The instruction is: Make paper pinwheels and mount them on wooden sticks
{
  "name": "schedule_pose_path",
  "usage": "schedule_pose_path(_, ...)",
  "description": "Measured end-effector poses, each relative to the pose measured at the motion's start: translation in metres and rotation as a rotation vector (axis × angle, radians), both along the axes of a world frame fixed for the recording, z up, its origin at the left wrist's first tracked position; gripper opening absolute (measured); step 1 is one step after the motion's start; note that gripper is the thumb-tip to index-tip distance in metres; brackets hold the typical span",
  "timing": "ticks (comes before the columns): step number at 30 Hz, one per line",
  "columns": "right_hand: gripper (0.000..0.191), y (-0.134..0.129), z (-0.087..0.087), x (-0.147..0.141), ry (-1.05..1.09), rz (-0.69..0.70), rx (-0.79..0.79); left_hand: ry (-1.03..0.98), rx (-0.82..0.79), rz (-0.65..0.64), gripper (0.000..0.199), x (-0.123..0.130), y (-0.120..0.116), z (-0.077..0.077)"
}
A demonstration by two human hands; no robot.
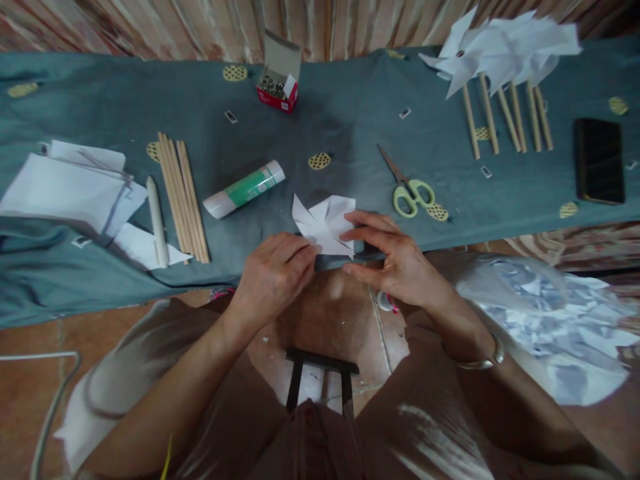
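A white paper pinwheel, cut and partly folded, lies at the front edge of the cloth-covered table. My left hand pinches its lower left corner between thumb and fingers. Over its right side rests my right hand, fingers spread and tips touching the paper, thumb below. Left of the pinwheel lies a green and white glue stick. To its right are scissors with pale green handles, blades pointing away.
Wooden sticks, a white pen-like tool and paper sheets lie left. Behind stands an open red box of small metal pieces. Finished pinwheels and a phone lie right. A bag of paper scraps sits below.
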State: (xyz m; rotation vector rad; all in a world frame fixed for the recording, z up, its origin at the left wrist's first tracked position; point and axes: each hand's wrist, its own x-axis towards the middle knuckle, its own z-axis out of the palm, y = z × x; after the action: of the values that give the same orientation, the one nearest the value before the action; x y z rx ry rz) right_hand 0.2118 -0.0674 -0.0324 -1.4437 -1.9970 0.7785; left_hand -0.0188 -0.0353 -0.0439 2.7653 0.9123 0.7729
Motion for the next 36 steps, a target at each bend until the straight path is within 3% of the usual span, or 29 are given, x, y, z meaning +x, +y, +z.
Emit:
schedule_pose_path(12,0.011,0.008,-0.013,-0.013,0.268,-0.128,-0.052,0.054,-0.03,0.005,0.013,0.004,-0.003,0.004)
schedule_pose_path(27,0.011,0.016,-0.018,-0.031,0.118,-0.217,0.097,-0.017,-0.091,0.0,0.026,0.005,-0.007,-0.001)
schedule_pose_path(36,0.009,0.014,-0.016,-0.035,0.04,-0.258,0.103,-0.021,-0.084,0.007,0.021,0.006,-0.006,-0.005)
